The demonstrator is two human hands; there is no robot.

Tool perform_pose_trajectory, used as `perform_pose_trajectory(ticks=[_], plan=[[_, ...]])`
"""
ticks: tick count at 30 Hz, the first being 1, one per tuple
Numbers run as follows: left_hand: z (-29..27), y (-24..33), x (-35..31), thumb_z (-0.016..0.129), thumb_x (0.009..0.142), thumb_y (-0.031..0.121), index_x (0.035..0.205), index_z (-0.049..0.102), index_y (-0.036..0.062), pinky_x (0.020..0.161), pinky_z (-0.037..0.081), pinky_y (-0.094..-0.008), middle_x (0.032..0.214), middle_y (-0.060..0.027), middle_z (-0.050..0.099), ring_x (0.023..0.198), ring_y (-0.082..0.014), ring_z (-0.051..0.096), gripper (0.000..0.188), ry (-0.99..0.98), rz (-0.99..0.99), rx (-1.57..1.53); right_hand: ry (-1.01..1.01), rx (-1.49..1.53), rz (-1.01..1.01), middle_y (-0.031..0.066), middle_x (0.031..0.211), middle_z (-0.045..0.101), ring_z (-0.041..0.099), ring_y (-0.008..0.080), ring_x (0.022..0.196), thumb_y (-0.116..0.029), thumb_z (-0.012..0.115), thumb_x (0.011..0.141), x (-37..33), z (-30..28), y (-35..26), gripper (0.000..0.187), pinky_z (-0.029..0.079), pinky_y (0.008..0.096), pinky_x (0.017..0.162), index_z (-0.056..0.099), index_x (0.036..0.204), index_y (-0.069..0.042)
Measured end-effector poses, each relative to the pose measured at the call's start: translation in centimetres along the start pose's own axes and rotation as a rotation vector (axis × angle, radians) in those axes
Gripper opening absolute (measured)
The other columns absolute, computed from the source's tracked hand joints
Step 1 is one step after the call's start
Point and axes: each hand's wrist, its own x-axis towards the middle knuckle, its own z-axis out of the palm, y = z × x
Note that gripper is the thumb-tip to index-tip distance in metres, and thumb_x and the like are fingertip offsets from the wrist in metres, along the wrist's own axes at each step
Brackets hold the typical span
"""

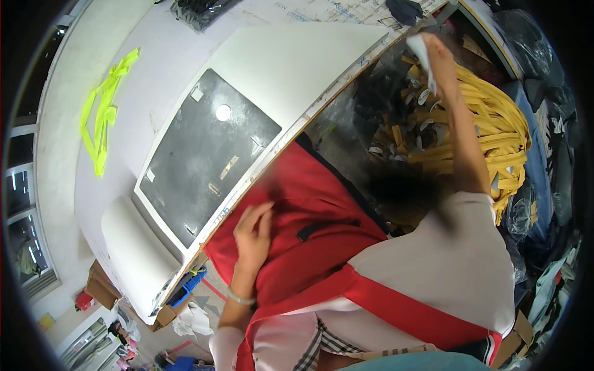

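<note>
My right hand is stretched out at the upper right, past the table edge. Its fingers are closed on a thin white piece, which could be paper or cloth. Below that arm hangs a thick bundle of mustard-yellow strips, some with pale ends. My left hand is over the red apron on my lap, near the table's front edge. Its fingers are loosely bent and apart, with nothing visible in them.
On the white table lie a dark grey board, a large white sheet, a white roll and neon-yellow strips. A black plastic-wrapped bundle sits at the far edge. Bagged cloth piles line the right side.
</note>
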Motion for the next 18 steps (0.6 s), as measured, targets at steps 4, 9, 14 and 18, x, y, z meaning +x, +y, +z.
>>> perform_pose_trajectory(ticks=[4, 9, 14, 18], plan=[[5.3, 4.1, 6.2, 0.053, 0.108, 0.023, 0.137, 0.057, -0.0008, 0.087, 0.056, -0.031, 0.106, -0.0088, 0.067, 0.094, -0.0158, 0.066, 0.038, -0.451, -0.318, -0.682, -0.09, 0.039, 0.008, -0.0035, 0.098, 0.068, 0.057, 0.0047, 0.086, -0.021, 0.059, 0.104, -9.2, 6.6, -2.6, 0.025, 0.048, 0.0218, 0.075, 0.068, 0.121, -0.005], [11.3, 8.3, 12.5, 0.04, 0.108, 0.051, 0.15, 0.037, 0.0033, 0.097, 0.054, -0.0402, 0.133, -0.0169, 0.055, 0.12, -0.0278, 0.058, 0.064, -0.476, -0.6, -1.31, -0.467, 0.084, 0.079, 0.0121, 0.125, 0.065, 0.062, 0.0213, 0.11, -0.018, 0.063, 0.097, -19.4, 12.5, -7.4, 0.054, 0.05, 0.0362, 0.096, 0.047, 0.146, -0.003], [11.4, 6.6, 12.7, 0.036, 0.108, 0.053, 0.142, 0.046, 0.0054, 0.099, 0.054, -0.0421, 0.131, -0.0185, 0.059, 0.119, -0.0291, 0.06, 0.06, -0.391, -0.668, -1.576, -0.555, -0.23, -0.498, 0.0237, 0.16, 0.029, 0.027, 0.0439, 0.148, -0.032, 0.069, 0.092, -24.0, 14.1, -5.9, 0.084, 0.02, 0.0497, 0.121, 0.026, 0.157, -0.001], [10.3, 6.5, 12.5, 0.026, 0.11, 0.05, 0.144, 0.04, 0.0023, 0.11, 0.046, -0.0461, 0.141, -0.0237, 0.051, 0.127, -0.036, 0.054, 0.06, -0.475, -0.617, -1.599, -0.576, -0.291, -0.509, 0.0226, 0.163, 0.025, 0.022, 0.0437, 0.151, -0.036, 0.074, 0.088, -24.8, 14.0, -6.2, 0.088, 0.019, 0.0527, 0.12, 0.029, 0.157, -0.005]])
